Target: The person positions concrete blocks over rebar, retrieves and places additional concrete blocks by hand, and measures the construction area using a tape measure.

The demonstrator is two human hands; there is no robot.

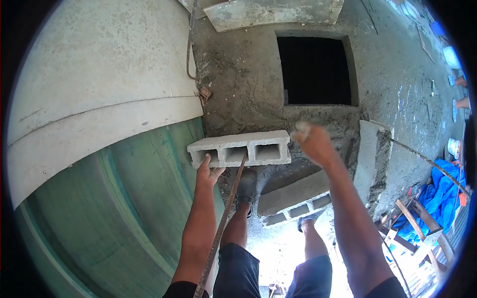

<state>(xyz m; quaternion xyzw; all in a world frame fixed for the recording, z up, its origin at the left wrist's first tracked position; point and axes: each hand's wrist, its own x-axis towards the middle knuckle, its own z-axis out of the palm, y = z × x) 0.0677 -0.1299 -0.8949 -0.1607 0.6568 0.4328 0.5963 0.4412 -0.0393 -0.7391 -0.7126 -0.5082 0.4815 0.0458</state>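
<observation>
A grey hollow concrete block (238, 140) lies across the middle of the view, its open cells facing me. My left hand (208, 171) grips its left end, thumb hooked at the left cell. A rusty steel bar (226, 213) rises toward me, its far part entering the middle cell. Just past the block's right end is my right hand (313, 141), fingers curled closed and blurred by motion; whether anything is in them is hidden. A second concrete block (293, 196) rests lower down, by my feet.
A green corrugated sheet (114, 213) and a pale wall (109, 64) stand at left. A dark square opening (318, 69) lies ahead in the rough cement. Another steel bar (422, 161) juts out at right, near a blue tarp (442, 193) and wood pieces (422, 223). Another person's feet (459, 103) show far right.
</observation>
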